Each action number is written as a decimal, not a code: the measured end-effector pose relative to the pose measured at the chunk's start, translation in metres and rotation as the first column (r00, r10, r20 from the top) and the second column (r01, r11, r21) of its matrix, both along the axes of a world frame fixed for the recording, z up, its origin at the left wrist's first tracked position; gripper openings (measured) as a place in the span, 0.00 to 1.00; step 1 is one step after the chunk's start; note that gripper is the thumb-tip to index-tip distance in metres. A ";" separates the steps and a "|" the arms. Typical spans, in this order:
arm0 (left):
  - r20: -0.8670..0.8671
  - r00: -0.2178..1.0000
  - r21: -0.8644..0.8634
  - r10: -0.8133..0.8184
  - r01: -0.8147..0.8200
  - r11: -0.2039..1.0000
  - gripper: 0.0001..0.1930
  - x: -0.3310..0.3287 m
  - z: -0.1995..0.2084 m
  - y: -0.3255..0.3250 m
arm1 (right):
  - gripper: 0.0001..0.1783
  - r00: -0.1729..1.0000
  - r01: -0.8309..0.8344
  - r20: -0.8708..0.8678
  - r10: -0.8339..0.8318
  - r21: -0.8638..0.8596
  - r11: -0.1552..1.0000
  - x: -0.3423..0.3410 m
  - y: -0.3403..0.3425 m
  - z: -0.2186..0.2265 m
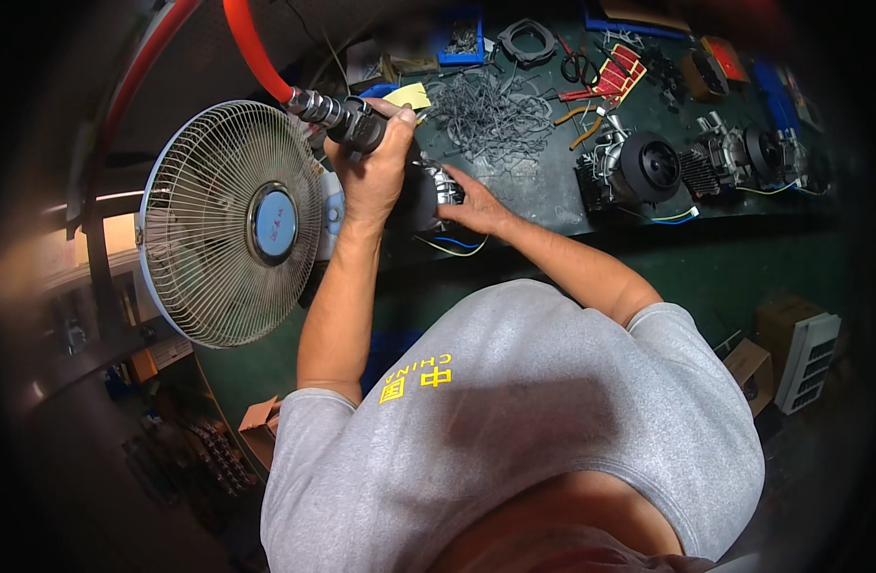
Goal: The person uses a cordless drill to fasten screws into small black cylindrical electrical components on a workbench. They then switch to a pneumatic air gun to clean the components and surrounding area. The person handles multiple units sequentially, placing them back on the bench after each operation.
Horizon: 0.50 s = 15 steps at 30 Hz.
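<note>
My left hand [373, 181] is wrapped round a dark air tool [360, 130], which has a metal coupling and a red hose [256, 53] leading up from it. Below the tool is a small engine-like machine [448, 187] with silvery metal parts, partly covered by my hands. My right hand [474, 206] grips the machine's right side with bent fingers. Blue and pale yellow wires [457, 246] hang from it at the bench edge. The tool's working tip is hidden behind my left hand and wrist.
Beside my left forearm stands a caged electric fan [218, 224]. A tangle of grey wires or ties [486, 113] lies behind the machine. Rightward on the green bench [553, 186] sit similar machines [639, 172], scissors [579, 69] and a blue bin [460, 38].
</note>
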<state>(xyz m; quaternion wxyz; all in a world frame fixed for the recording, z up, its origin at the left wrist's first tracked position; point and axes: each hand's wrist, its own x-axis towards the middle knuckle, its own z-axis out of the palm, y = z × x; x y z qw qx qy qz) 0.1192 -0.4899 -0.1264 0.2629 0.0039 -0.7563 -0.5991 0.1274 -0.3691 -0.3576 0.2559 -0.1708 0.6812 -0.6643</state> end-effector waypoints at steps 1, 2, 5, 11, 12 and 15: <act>-0.001 1.000 -0.002 0.004 -0.004 1.000 0.04 0.001 0.001 0.000 | 0.50 1.000 0.004 -0.018 -0.004 0.031 1.000 0.001 0.000 0.001; -0.003 1.000 -0.003 0.008 -0.008 1.000 0.04 0.002 0.001 0.000 | 0.49 1.000 0.006 -0.001 -0.006 0.027 1.000 0.002 0.000 0.002; -0.011 0.999 -0.102 -0.040 0.039 0.994 0.04 0.005 0.006 0.001 | 0.50 0.999 0.007 0.034 -0.007 0.008 1.000 0.003 0.000 0.009; -0.014 0.999 -0.044 -0.037 0.037 0.998 0.04 0.007 0.004 0.004 | 0.50 0.998 -0.023 0.059 0.021 0.047 0.999 0.002 0.004 0.019; -0.015 1.000 -0.005 -0.027 0.027 1.000 0.03 0.007 0.006 0.007 | 0.50 0.999 -0.030 0.047 0.027 0.062 0.998 0.002 0.005 0.021; -0.110 0.990 0.054 -0.086 0.092 0.994 0.06 0.008 0.024 0.010 | 0.50 0.995 -0.059 0.091 0.051 0.089 0.994 0.002 0.004 0.030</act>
